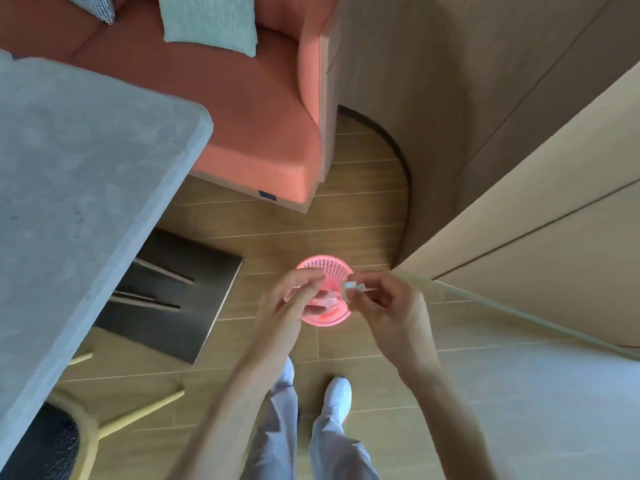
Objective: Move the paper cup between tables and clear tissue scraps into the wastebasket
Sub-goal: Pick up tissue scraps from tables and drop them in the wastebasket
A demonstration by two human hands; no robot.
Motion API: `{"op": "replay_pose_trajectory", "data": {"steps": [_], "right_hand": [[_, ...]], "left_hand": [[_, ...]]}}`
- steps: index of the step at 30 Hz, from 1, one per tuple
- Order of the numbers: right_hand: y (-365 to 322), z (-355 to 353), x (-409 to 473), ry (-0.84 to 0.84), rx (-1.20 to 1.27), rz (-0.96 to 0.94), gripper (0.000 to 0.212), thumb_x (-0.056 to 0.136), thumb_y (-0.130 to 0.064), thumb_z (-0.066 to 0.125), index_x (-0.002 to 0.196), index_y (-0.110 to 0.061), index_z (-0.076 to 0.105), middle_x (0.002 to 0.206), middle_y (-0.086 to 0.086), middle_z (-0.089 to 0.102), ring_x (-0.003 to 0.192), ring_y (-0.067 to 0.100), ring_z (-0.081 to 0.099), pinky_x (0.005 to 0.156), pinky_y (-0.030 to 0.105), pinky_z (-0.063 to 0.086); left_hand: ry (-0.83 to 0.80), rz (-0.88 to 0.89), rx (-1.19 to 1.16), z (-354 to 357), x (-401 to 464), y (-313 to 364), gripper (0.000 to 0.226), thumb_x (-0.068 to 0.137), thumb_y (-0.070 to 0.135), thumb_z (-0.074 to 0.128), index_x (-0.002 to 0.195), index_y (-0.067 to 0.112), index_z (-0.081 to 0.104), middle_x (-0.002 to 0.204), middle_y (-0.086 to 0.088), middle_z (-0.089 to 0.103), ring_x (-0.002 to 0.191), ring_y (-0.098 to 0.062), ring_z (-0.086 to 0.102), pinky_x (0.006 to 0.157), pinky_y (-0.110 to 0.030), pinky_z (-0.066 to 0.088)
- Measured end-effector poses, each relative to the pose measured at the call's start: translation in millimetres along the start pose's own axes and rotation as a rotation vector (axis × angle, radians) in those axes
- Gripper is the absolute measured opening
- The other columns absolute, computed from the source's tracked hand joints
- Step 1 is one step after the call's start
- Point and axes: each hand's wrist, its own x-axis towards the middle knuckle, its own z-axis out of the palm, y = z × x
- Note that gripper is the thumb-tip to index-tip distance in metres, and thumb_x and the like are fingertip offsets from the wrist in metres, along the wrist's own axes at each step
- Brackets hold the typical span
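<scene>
Tissue scrap point(352, 286) pinched in right hand's point(391, 306) grip above wastebasket point(327, 266); left hand point(291, 299) loosely open.

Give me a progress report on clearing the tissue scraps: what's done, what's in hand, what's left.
Done: white scraps already lie inside the pink perforated plastic wastebasket on the wooden floor. In hand: the right hand pinches a white tissue scrap above the basket's rim; the left hand hovers over the basket, apparently empty. Left: dropping this scrap in. The paper cup is not in view, so its move cannot be judged.
</scene>
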Motion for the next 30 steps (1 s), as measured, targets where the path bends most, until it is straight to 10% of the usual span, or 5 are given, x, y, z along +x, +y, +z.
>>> {"op": "replay_pose_trajectory", "data": {"steps": [6, 17, 30], "right_hand": [[123.1, 72.8, 93.0, -0.044, -0.221, 0.185, 0.009, 0.093, -0.018, 0.073, 0.101, -0.015, 0.076, 0.089, -0.004, 0.078, 0.079, 0.011, 0.074, 0.061, 0.011, 0.044], [312.3, 146.5, 213.2, -0.108, -0.354, 0.469, 0.035, 0.093, -0.020, 0.072, 0.126, -0.011, 0.070, 0.123, 0.013, 0.074, 0.102, 0.034, 0.074, 0.094, 0.043, 0.055], [211.0, 98.1, 216.1, 0.093, -0.187, 0.349, 0.031, 0.090, -0.011, 0.069, 0.121, -0.013, 0.074, 0.120, 0.006, 0.077, 0.097, 0.027, 0.077, 0.095, 0.048, 0.059]], "left_hand": [[-0.075, -0.187, 0.086, 10.6, 117.4, -126.8, 0.022, 0.103, 0.001, 0.055, 0.116, -0.009, 0.069, 0.106, -0.026, 0.073, 0.091, -0.033, 0.069, 0.074, -0.029, 0.062], [-0.015, -0.373, 0.270, -28.4, 259.9, -279.5, 0.024, 0.102, 0.004, 0.056, 0.122, 0.004, 0.069, 0.119, -0.018, 0.072, 0.112, -0.033, 0.070, 0.073, -0.027, 0.057], [0.020, -0.238, 0.172, -34.0, 247.7, -167.9, 0.018, 0.104, 0.012, 0.057, 0.113, 0.014, 0.072, 0.119, -0.009, 0.072, 0.103, -0.016, 0.072, 0.085, -0.027, 0.060]]}}
